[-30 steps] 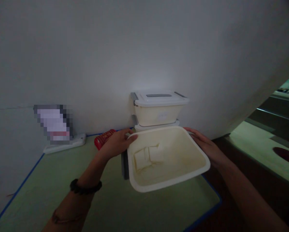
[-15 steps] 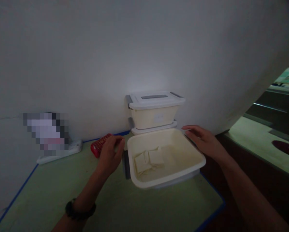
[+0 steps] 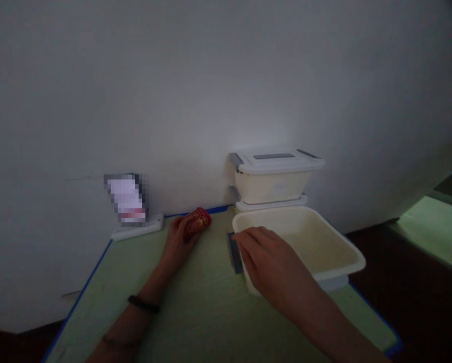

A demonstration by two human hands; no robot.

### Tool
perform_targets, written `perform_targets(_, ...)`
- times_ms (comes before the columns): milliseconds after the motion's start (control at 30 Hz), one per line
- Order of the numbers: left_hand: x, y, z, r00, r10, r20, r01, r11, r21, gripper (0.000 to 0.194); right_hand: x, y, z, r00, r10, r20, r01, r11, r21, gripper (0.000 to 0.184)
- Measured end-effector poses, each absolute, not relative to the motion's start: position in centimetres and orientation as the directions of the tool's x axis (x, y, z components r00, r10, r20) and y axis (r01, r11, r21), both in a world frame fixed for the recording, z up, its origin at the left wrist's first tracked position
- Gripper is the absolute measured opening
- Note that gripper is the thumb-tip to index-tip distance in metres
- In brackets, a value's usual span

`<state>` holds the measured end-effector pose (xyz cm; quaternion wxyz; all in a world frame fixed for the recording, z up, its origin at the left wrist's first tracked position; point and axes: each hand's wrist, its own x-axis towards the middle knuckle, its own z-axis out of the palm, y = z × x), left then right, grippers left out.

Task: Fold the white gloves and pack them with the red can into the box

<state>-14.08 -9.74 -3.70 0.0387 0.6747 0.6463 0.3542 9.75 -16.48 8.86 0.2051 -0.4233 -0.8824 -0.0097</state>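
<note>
My left hand (image 3: pixel 177 236) is closed around a red patterned packet (image 3: pixel 198 222) at the back of the table. Gold markings show on the packet, and my fingers cover its left end. My right hand (image 3: pixel 266 254) hangs over the left rim of an open cream plastic bin (image 3: pixel 356 259). Its fingers are bent and held together; whether anything is between them is hidden. The same hand and forearm block the left part of the bin's inside. A grey latch (image 3: pixel 233 254) shows on the bin's left side.
Behind the open bin, a lidded cream box (image 3: pixel 271 184) stands on another white lid (image 3: pixel 271 202) against the wall. A blurred-out phone-like screen (image 3: pixel 127 199) leans above a white device (image 3: pixel 140 229) at the back left. Blue edging (image 3: pixel 394 348) borders the green tabletop (image 3: pixel 211 312).
My left hand has taken hold of the red packet. My right hand has swung left from the bin's right side to its left rim. The view has turned left.
</note>
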Motion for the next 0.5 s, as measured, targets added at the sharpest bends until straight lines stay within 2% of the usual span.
perform_targets(133,-15.0,-11.7,-3.5,-0.248,0.892,0.377,0.700,-0.104,0.706,0.057,5.3,-18.1,7.8,-0.631,0.696,0.343,0.699,0.701,-0.139,0.024)
perform_targets(233,-16.0,-14.6,-3.5,-0.446,0.867,0.222,0.450,0.003,0.893,0.058,2.4,-19.7,5.4,-0.659,0.635,0.403,0.617,0.763,-0.193,0.025)
perform_targets(367,-17.4,-17.5,-3.3,-0.537,0.836,0.111,0.261,0.039,0.965,0.052,0.2,-19.9,0.2,-0.647,0.567,0.510,0.455,0.824,-0.338,0.041)
perform_targets(433,-17.7,-18.0,-3.2,-0.577,0.810,0.100,0.229,0.043,0.972,0.051,-0.3,-18.8,-2.4,-0.577,0.640,0.507,0.449,0.767,-0.458,0.049)
perform_targets(500,-17.7,-18.0,-3.1,-0.594,0.798,0.100,0.219,0.041,0.975,0.050,-0.2,-17.4,-4.4,-0.547,0.719,0.429,0.419,0.678,-0.604,0.060)
